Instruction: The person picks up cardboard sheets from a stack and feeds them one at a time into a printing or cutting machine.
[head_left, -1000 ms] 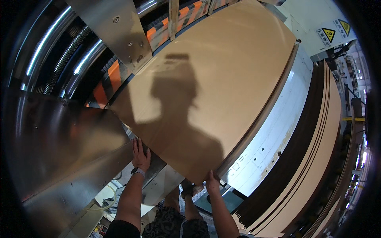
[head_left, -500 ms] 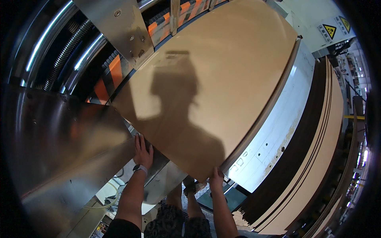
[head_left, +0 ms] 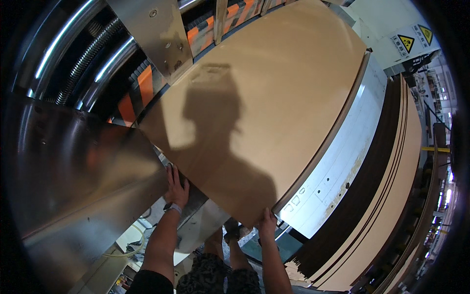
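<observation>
A large tan sheet of board (head_left: pixel 293 98) spreads away from me, with the shadow of a head and shoulders on it. At its near right corner, my right hand (head_left: pixel 267 226) is closed on the edge, its thumb on top and its other fingers mostly hidden. My left hand (head_left: pixel 177 190) lies with fingers stretched at the sheet's near left edge, next to a metal plate (head_left: pixel 122 181). A watch (head_left: pixel 172 207) is on the left wrist. The sheet's right edge runs along a brown lip beside a pale metal beam (head_left: pixel 338 161).
Metal rods and a threaded screw (head_left: pixel 88 61) stand at the upper left, near orange-and-black striped guards (head_left: pixel 145 82). A stack of sheets (head_left: pixel 364 235) with dark edges lies at the right. Yellow warning signs (head_left: pixel 406 42) mark a white housing at the far right.
The view has shifted slightly, moving the machine parts at the upper left a little to the right. Both hands stay at the same places on the sheet's near edge.
</observation>
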`<action>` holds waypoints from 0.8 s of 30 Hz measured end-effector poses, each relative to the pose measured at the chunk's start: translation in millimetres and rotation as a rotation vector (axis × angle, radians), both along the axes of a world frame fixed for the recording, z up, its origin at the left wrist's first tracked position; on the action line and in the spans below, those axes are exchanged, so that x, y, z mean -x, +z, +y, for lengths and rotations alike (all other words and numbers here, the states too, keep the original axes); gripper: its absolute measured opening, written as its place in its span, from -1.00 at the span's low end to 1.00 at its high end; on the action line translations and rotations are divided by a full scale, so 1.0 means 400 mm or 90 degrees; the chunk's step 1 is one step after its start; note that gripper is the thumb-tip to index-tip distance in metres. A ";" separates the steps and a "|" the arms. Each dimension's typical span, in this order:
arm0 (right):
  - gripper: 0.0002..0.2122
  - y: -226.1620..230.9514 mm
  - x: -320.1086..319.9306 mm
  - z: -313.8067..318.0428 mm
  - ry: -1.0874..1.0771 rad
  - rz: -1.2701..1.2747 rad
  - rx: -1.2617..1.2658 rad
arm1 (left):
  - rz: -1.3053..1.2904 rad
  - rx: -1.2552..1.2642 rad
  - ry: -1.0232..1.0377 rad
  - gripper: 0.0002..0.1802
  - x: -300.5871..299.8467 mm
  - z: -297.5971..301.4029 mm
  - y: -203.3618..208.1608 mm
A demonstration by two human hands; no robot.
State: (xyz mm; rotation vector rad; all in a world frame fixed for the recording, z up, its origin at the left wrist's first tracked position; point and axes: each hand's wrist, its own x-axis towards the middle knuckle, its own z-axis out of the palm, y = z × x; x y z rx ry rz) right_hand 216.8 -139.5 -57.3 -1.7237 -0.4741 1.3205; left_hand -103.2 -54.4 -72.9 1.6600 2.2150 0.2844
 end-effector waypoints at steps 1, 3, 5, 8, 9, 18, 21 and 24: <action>-0.69 -0.006 0.005 0.004 -0.001 -0.004 0.002 | -0.001 -0.037 -0.005 -0.28 0.001 -0.005 -0.008; -0.68 -0.003 0.013 0.013 -0.052 0.018 0.046 | 0.002 -0.003 0.003 -0.28 -0.006 -0.012 -0.001; -0.68 0.001 0.009 0.028 -0.005 -0.019 0.064 | -0.007 0.024 0.015 -0.28 -0.005 -0.006 0.004; -0.68 -0.024 0.016 0.020 -0.102 0.043 0.050 | -0.031 0.052 0.023 -0.27 -0.009 0.011 0.021; -0.68 -0.025 0.014 0.019 -0.096 0.044 0.065 | -0.028 0.057 0.022 -0.28 -0.008 0.010 0.024; -0.64 -0.035 -0.011 0.005 -0.052 0.069 0.081 | 0.021 0.026 0.011 -0.31 -0.009 -0.003 0.000; -0.62 -0.009 -0.023 -0.001 0.100 -0.018 0.113 | 0.032 -0.030 0.003 -0.31 0.008 -0.019 -0.019; -0.63 0.027 -0.037 -0.041 0.046 0.149 0.139 | 0.039 -0.006 0.005 -0.29 -0.004 -0.020 -0.005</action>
